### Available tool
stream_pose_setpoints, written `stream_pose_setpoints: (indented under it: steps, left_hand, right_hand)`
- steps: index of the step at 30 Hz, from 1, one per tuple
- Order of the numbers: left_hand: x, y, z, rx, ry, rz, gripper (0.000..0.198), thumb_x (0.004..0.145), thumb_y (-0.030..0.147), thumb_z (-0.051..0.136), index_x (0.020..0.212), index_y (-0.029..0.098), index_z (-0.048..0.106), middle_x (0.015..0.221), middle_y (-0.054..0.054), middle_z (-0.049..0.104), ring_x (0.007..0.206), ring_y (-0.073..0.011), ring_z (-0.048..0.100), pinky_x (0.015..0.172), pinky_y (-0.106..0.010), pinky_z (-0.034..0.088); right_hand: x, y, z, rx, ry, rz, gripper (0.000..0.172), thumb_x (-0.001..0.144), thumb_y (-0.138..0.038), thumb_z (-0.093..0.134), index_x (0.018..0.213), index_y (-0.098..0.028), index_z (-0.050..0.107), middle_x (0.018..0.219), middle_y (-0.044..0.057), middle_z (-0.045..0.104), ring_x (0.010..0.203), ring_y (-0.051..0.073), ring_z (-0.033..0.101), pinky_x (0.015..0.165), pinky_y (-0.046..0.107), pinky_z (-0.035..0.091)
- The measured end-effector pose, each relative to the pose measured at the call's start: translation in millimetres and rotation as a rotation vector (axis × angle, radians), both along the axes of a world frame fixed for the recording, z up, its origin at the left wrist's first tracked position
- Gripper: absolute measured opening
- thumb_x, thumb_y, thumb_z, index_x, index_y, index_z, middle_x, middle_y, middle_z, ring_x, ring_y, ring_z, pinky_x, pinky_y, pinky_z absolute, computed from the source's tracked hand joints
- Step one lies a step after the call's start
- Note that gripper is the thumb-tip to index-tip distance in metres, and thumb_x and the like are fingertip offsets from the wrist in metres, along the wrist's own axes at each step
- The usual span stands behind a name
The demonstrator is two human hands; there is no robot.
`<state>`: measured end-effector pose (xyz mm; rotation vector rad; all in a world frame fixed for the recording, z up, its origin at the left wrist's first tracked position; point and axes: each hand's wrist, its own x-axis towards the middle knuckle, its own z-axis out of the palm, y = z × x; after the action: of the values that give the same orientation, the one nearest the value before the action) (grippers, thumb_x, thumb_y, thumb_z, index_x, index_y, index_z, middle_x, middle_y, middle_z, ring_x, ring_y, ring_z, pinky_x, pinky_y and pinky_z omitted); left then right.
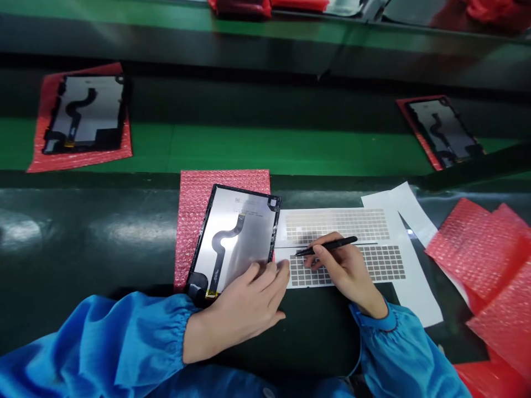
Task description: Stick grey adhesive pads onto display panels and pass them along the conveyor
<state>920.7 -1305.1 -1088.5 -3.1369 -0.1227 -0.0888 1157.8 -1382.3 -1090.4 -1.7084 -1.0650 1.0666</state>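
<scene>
A tablet-sized screen panel lies tilted on a pink bubble-wrap sheet, its silver back up. A black curved flex cable runs down it to a gold connector at the bottom. My left hand rests flat, fingers loosely extended, over the panel's lower right edge. In my right hand is a slim black pen-like tool, pinched between thumb and fingers, its thin tip pointing left. That tip is over a white sticker sheet with rows of small grey squares.
Similar panels sit on pink wrap on the green conveyor, at left and right. White paper lies under the sticker sheet. Pink bubble-wrap bags pile up at the right. A shelf crosses the back, with red packages above.
</scene>
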Motion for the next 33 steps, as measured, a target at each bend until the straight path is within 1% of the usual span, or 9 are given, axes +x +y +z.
stream_pose_setpoints:
  steps: [4,11,16,21,24,26,28,30,33]
  left_hand:
    - [-2,-1,-1.8,-0.020,-0.008,0.014,0.065,0.104,0.053,0.048,0.146,0.004,0.058,0.153,-0.017,0.054,0.126,-0.0312,0.051,0.102,-0.042,0.043]
    - [-3,-1,-4.2,-0.068,-0.007,0.029,0.067,0.106,0.055,0.039,0.148,0.005,0.055,0.153,-0.016,0.054,0.125,-0.0307,0.050,0.100,-0.042,0.045]
    - [-2,-1,-2.2,-0.084,0.030,0.027,0.068,0.107,0.056,0.038,0.150,0.006,0.053,0.156,-0.016,0.050,0.127,-0.0309,0.048,0.099,-0.042,0.046]
    - [0,4,3.0,-0.124,0.015,0.020,0.069,0.105,0.059,0.041,0.146,0.005,0.056,0.152,-0.017,0.053,0.126,-0.0312,0.050,0.099,-0.043,0.047]
    - [-2,11,4.8,-0.220,-0.100,0.021,0.063,0.104,0.058,0.044,0.136,0.006,0.063,0.139,-0.016,0.062,0.120,-0.0298,0.055,0.098,-0.041,0.047]
    - [-4,16,4.2,-0.275,-0.207,0.051,0.050,0.103,0.051,0.050,0.124,0.009,0.067,0.116,-0.013,0.069,0.103,-0.0262,0.060,0.088,-0.039,0.050]
    - [-5,22,2.3,-0.281,-0.235,0.120,0.041,0.101,0.044,0.055,0.119,0.009,0.067,0.098,-0.010,0.068,0.088,-0.0244,0.061,0.077,-0.037,0.050]
    - [-5,26,0.2,-0.243,-0.178,0.190,0.044,0.100,0.041,0.056,0.124,0.006,0.064,0.094,-0.010,0.066,0.085,-0.0255,0.061,0.072,-0.038,0.051]
    - [-4,28,-1.9,-0.204,-0.094,0.236,0.052,0.100,0.040,0.055,0.135,0.003,0.058,0.099,-0.012,0.066,0.090,-0.0268,0.062,0.073,-0.038,0.053]
  right_hand:
    - [1,1,0.9,-0.013,0.027,0.003,0.023,0.103,-0.041,0.064,0.100,-0.018,0.063,0.070,0.004,0.076,0.061,0.018,0.076,0.058,0.029,0.065]
    - [4,1,0.5,-0.056,0.075,0.002,0.021,0.102,-0.039,0.066,0.099,-0.019,0.064,0.071,0.004,0.075,0.064,0.019,0.077,0.059,0.028,0.066]
    - [2,3,8.5,-0.033,0.193,-0.072,0.022,0.101,-0.039,0.068,0.096,-0.019,0.065,0.071,0.005,0.077,0.063,0.020,0.079,0.060,0.029,0.067]
    - [-12,15,15.6,0.047,0.275,-0.189,0.020,0.100,-0.040,0.069,0.097,-0.020,0.067,0.077,0.005,0.081,0.067,0.022,0.081,0.063,0.033,0.070]
    - [-26,27,10.8,0.044,0.290,-0.238,0.020,0.099,-0.041,0.070,0.097,-0.021,0.066,0.076,0.004,0.081,0.068,0.022,0.082,0.065,0.034,0.071]
    - [-34,34,6.0,0.019,0.306,-0.250,0.021,0.099,-0.042,0.070,0.098,-0.022,0.064,0.074,0.004,0.081,0.069,0.022,0.082,0.069,0.034,0.072]
    - [-38,38,2.1,0.005,0.320,-0.247,0.021,0.100,-0.042,0.069,0.099,-0.023,0.063,0.074,0.004,0.081,0.071,0.023,0.083,0.073,0.036,0.072]
    - [-40,39,-0.2,0.007,0.324,-0.235,0.020,0.100,-0.042,0.069,0.101,-0.023,0.064,0.077,0.004,0.082,0.075,0.023,0.084,0.076,0.036,0.072]
    - [-39,38,-1.0,0.009,0.314,-0.222,0.019,0.100,-0.041,0.070,0.101,-0.022,0.064,0.080,0.004,0.081,0.076,0.023,0.084,0.076,0.037,0.072]
